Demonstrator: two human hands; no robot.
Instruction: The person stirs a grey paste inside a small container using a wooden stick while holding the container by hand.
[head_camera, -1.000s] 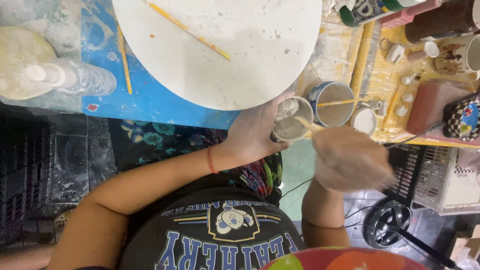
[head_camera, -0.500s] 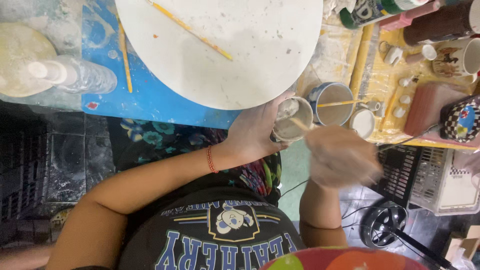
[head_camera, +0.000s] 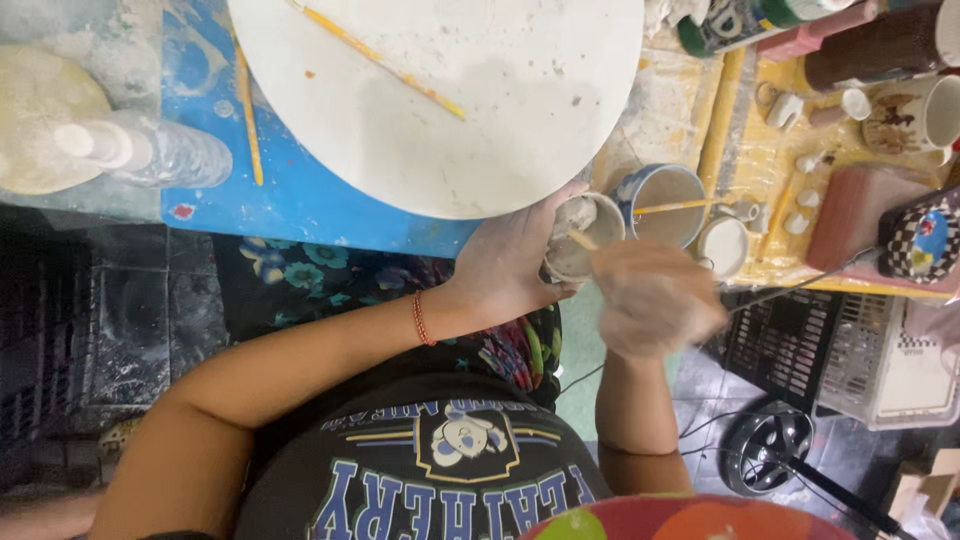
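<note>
My left hand (head_camera: 510, 262) grips a small white cup (head_camera: 582, 236) from its side, just off the edge of a big white round board (head_camera: 450, 100). My right hand (head_camera: 652, 297) is motion-blurred and holds a thin wooden stick (head_camera: 582, 241) whose tip dips into that cup. The cup's inside looks pale grey and wet. A red thread bracelet sits on my left wrist.
A blue-rimmed cup (head_camera: 660, 203) with a stick in it and a small white cup (head_camera: 723, 246) stand to the right. Brushes (head_camera: 247, 115) lie on the blue table (head_camera: 300, 205). A clear bottle (head_camera: 150, 152) lies left. Mugs (head_camera: 915, 110) and small pots crowd the yellow surface. Crates are on the floor.
My right hand has kept moving in small blurred strokes at the cup, shifting slightly left. The left hand and the cup have stayed in place.
</note>
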